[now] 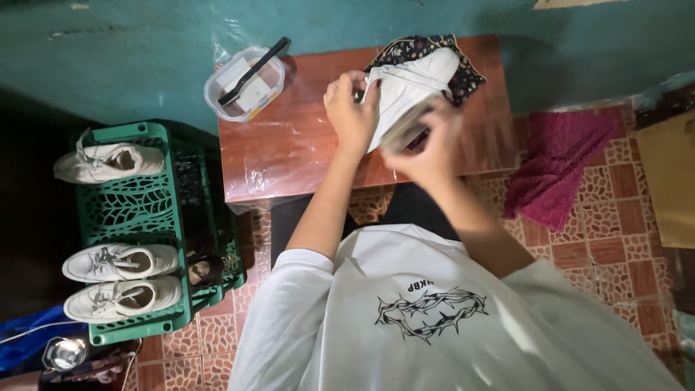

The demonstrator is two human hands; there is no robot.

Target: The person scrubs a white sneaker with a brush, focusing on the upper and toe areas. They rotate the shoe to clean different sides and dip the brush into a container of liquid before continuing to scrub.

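While the white sneaker (413, 90) stands tilted on a patterned cloth (427, 49) at the worktop's (289, 145) far edge, left hand (351, 108) fingers pinch its lace side; the blurred right hand (427, 145) cups its near end, grip unclear.

Bench (289, 152) mid and left-front surface is bare, so I've got open room there for my hands. Back-left corner is blocked by a clear plastic container (244, 83) with a black brush (255, 70) lying across its top. Back-right is taken by the white shoe (409, 87) on a patterned cloth (427, 49), with both my hands on it. Left of the bench, a green crate (145, 203) sits close beside it, three white sneakers (119, 262) on top. Right side: a magenta towel (557, 166) on the floor, near the bench edge. Wall runs directly behind the bench.
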